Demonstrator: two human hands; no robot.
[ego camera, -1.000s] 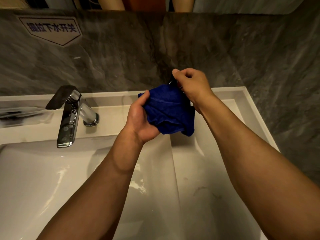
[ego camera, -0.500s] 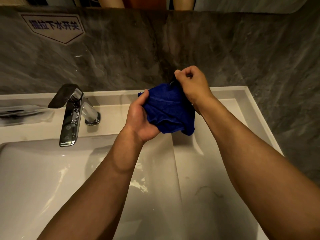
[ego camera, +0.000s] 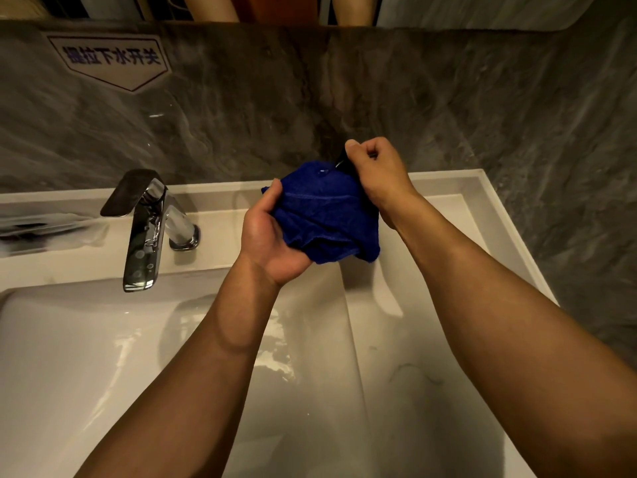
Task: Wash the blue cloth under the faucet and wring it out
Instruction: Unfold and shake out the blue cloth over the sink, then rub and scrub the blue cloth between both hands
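Wall: grey marbled stone behind the basin; bears a sign with printed characters, upper left.
Sink: white basin below both forearms, so drips probably land inside rather than on the surface; wet sheen on the bottom.
Ledge: white rim strip along the back, carrying the tap base.
Faucet: chrome, lever on top, spout aimed down into the basin; well apart to the left of the cloth; no stream visible from it.
Blue cloth: bunched, held in the air above the sink's right half, between the two hands, not under the spout; a hem seam runs across the top; lower folds hang free.
Right hand: curled into a fist, pinching the cloth's upper far corner, likely to anchor one end for twisting.
Left hand: fingers wrapped round the lower left bunch, palm up, gripping it; placed opposite the right, seemingly for a wringing turn.
Stage: judged as wringing or regripping; wetness of the cloth not clear.
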